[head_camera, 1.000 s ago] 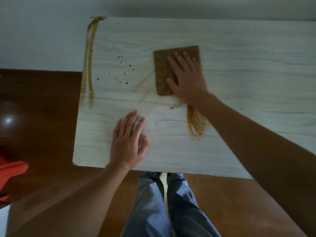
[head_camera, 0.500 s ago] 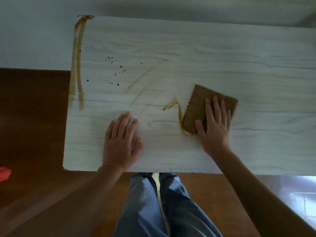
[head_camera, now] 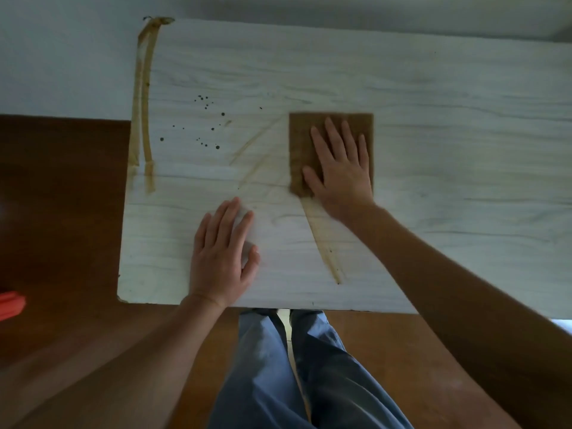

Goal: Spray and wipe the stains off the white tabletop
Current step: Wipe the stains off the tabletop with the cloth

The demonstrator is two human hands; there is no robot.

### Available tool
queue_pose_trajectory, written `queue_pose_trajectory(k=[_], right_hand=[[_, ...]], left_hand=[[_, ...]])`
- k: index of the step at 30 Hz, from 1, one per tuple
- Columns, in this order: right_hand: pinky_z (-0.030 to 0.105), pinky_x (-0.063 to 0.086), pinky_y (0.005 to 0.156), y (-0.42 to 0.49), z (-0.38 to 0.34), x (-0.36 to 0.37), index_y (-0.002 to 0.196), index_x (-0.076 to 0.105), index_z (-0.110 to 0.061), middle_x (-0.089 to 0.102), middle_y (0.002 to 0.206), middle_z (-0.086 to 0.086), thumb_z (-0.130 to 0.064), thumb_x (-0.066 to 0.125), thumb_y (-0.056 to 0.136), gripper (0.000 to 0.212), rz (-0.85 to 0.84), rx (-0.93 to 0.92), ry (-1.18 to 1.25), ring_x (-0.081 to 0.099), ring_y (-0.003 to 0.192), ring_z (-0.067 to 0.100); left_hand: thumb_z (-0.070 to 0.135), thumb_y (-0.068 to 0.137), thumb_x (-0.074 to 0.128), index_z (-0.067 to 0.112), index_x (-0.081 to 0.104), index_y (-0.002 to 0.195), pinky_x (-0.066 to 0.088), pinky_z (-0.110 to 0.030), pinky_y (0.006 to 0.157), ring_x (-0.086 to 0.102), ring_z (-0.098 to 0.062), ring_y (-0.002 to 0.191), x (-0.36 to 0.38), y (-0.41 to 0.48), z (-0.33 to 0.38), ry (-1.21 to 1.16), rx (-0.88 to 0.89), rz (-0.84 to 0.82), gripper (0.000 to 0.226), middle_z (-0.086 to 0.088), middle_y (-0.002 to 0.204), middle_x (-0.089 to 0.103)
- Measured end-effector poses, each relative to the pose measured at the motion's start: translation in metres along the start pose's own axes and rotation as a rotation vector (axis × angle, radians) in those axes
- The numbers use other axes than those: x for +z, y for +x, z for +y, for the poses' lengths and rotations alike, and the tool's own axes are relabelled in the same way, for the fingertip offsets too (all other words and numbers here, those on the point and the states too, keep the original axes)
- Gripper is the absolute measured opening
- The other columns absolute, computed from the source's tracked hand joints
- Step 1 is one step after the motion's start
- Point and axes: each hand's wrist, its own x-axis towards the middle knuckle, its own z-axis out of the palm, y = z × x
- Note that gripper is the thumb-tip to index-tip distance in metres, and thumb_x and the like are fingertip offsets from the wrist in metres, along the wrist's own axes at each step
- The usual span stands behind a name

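I'm mid-wipe here: my right hand (head_camera: 340,168), fingers spread flat, presses the brown cloth (head_camera: 298,134) onto the white tabletop (head_camera: 464,150). My left hand (head_camera: 221,258) lies flat too, bracing nearer me. Next I'd probably drag the cloth over the streak (head_camera: 325,243) below my right wrist, then the specks (head_camera: 210,125) beyond my left hand.

Brown floor (head_camera: 62,212), orange object (head_camera: 10,305) (cut off).

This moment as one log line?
step: wipe | right hand: flat on brown cloth | left hand: flat by tabletop edge | stains: brown streaks, dark spots
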Motion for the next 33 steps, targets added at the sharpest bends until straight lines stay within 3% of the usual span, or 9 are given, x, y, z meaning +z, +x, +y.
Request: queue_pose_trajectory(k=[4,8,17,22,26,33], right_hand=[[0.048,-0.003,0.126,0.061,-0.02,-0.01,0.162,0.013,-0.025,0.006,0.17,0.004,-0.055,0.035,0.099,0.073,0.032,0.062,0.008,0.0,0.157,0.028],[0.045,-0.003,0.127,0.047,-0.016,-0.007,0.162,0.014,-0.024,0.007,0.17,0.003,-0.051,0.034,0.099,0.071,0.055,0.054,0.056,0.0,0.157,0.025],[0.046,0.002,0.128,-0.133,-0.001,0.024,0.161,0.02,-0.02,0.011,0.17,0.004,-0.038,0.041,0.101,0.067,0.065,0.124,0.178,0.001,0.157,0.024],[0.052,0.004,0.127,-0.213,0.006,0.035,0.162,0.016,-0.019,0.007,0.17,0.004,-0.04,0.037,0.102,0.067,-0.034,0.09,0.127,-0.004,0.157,0.024],[0.053,0.006,0.126,-0.163,-0.002,0.031,0.161,0.02,-0.021,0.013,0.169,0.007,-0.048,0.04,0.099,0.07,-0.025,0.052,0.066,0.002,0.157,0.029],[0.046,0.0,0.126,0.016,-0.036,0.003,0.157,0.029,-0.027,0.017,0.168,0.005,-0.056,0.05,0.089,0.077,0.034,-0.015,0.081,0.008,0.156,0.029]], left_hand=[[0.039,0.099,0.043,0.011,0.046,0.153,0.016,-0.051,0.129,0.025,-0.031,0.157,0.0,0.0,0.0,0.004,-0.006,-0.009,0.061,-0.015,0.167,0.032],[0.038,0.098,0.043,0.012,0.044,0.154,0.016,-0.051,0.129,0.024,-0.03,0.158,0.0,-0.001,0.0,0.004,-0.01,-0.016,0.061,-0.014,0.167,0.031],[0.041,0.1,0.04,0.011,0.043,0.153,0.015,-0.049,0.129,0.024,-0.03,0.157,-0.003,0.0,0.003,-0.009,-0.024,-0.016,0.061,-0.014,0.167,0.031],[0.038,0.098,0.043,0.011,0.043,0.153,0.017,-0.052,0.129,0.024,-0.03,0.158,-0.003,0.0,0.003,-0.024,-0.03,-0.026,0.061,-0.014,0.168,0.03],[0.037,0.099,0.044,0.009,0.046,0.152,0.019,-0.052,0.128,0.026,-0.03,0.157,-0.002,0.0,0.002,-0.027,-0.019,0.004,0.06,-0.015,0.167,0.032],[0.037,0.099,0.044,0.011,0.045,0.152,0.018,-0.05,0.129,0.027,-0.03,0.156,0.0,-0.001,0.001,-0.005,-0.002,0.015,0.06,-0.015,0.166,0.034]])
